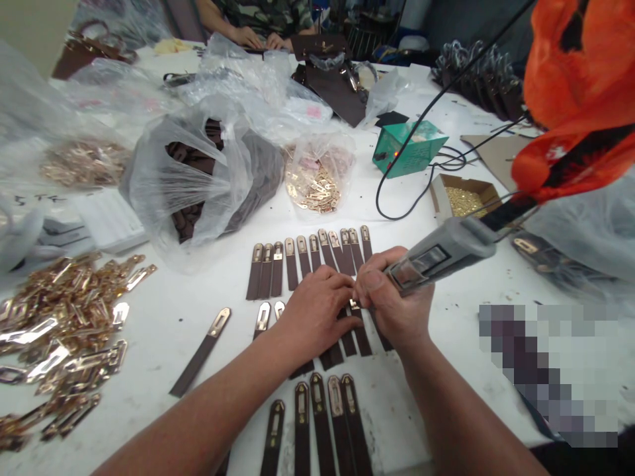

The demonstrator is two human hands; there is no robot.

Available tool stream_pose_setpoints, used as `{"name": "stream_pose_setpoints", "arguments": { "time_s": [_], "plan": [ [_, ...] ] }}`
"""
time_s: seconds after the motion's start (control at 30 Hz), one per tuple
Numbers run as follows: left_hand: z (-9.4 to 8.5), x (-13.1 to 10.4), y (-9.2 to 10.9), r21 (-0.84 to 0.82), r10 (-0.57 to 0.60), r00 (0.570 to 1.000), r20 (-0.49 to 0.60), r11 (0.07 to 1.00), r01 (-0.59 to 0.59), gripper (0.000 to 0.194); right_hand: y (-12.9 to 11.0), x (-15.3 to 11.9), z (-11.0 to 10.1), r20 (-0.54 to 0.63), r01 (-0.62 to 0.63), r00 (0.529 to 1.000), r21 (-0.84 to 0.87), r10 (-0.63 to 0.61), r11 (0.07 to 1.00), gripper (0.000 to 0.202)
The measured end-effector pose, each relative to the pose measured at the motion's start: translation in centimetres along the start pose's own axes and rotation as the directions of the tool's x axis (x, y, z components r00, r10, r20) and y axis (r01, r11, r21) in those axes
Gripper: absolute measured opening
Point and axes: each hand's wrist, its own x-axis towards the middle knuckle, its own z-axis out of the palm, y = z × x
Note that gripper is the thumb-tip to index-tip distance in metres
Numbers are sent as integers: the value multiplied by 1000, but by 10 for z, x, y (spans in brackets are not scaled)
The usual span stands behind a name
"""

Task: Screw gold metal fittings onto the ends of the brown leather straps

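My right hand [397, 301] is wrapped round a grey electric screwdriver [441, 251], which slants down to the left. Its tip is hidden behind my fingers. My left hand [320, 314] lies over the middle row of dark brown straps, thumb and fingers about the metal end of one strap [363, 337] right by the screwdriver. Its fingertips are partly hidden. Behind both hands runs a row of straps with gold slotted end plates [290, 248]. Nearer me lie several more straps [322, 423], some with small gold screws showing. A single strap [203, 350] lies apart at the left.
Loose gold plates [74, 330] are heaped at the left. Behind stand a plastic bag of brown straps [198, 172], a bag of gold plates [317, 185], a green power box [409, 149] with a black cable, and a carton of small gold parts [466, 198]. A person's hands [262, 38] work opposite.
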Motion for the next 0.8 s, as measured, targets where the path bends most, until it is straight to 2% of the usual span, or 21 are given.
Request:
{"name": "stream_pose_setpoints", "arguments": {
  "time_s": [0.17, 0.3, 0.5, 0.63, 0.8],
  "plan": [
    [3, -1, 1, 4, -16, 998, -62, 1000, 16, 14, -4, -4, 3, 48, 29, 999, -59, -26, 998, 26],
    [4, 0, 2, 43, -20, 998, -64, 999, 22, 13, -4, -4, 2, 120, 72, 991, -102, -60, 992, 24],
    [1, 0, 3, 23, -19, 1000, 2, 1000, 19, 24, 8, -6, -1, 7, 55, 998, -23, -55, 998, 27],
    [0, 0, 4, 44, -20, 1000, -8, 999, 21, 28, 14, -10, -5, 3, 67, 998, -9, -67, 998, 31],
    [-3, 1, 7, 67, -26, 999, 44, 997, 23, 34, -2, -9, -7, 3, 89, 996, 88, -90, 992, 39]
  ]
}}
